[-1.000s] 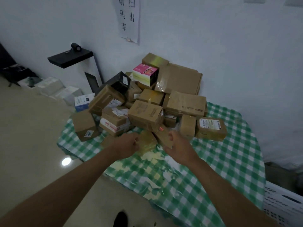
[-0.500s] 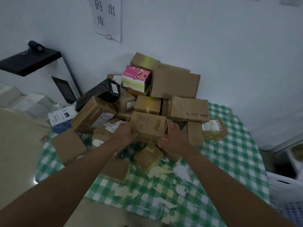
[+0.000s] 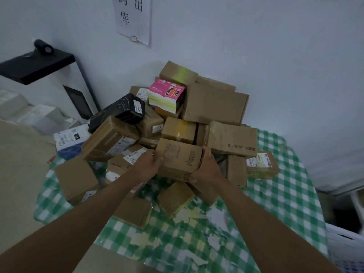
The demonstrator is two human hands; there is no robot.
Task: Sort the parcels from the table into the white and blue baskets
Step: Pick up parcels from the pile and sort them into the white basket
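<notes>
Your left hand (image 3: 146, 164) and right hand (image 3: 206, 166) clasp a brown cardboard parcel (image 3: 178, 159) from either side, at the front of the heap of parcels on the desk (image 3: 275, 203). Your left thumb lies on the parcel's front face while its fingers (image 3: 149, 153) curl round the left end; your right fingers (image 3: 206, 151) wrap over the right end, the thumb tucked under the lower corner. The parcel sits tilted, printed text running down its face, and you cannot tell whether it rests on the boxes beneath or is borne by your hands alone. The heap rises toward the desk's far edge against the wall, with a large flat carton (image 3: 214, 103) at the back, a pink box (image 3: 167, 94) beside it and a black box (image 3: 120, 113) toward the far left. A labelled parcel (image 3: 262, 164) lies near the right edge, and two small parcels (image 3: 174, 199) lie in front of the heap toward the near edge. The desk wears a green-and-white checked cloth stuck with torn tape scraps. A white basket (image 3: 346, 247) stands beyond the desk's near right corner. A paper notice (image 3: 134, 18) hangs on the wall above.
</notes>
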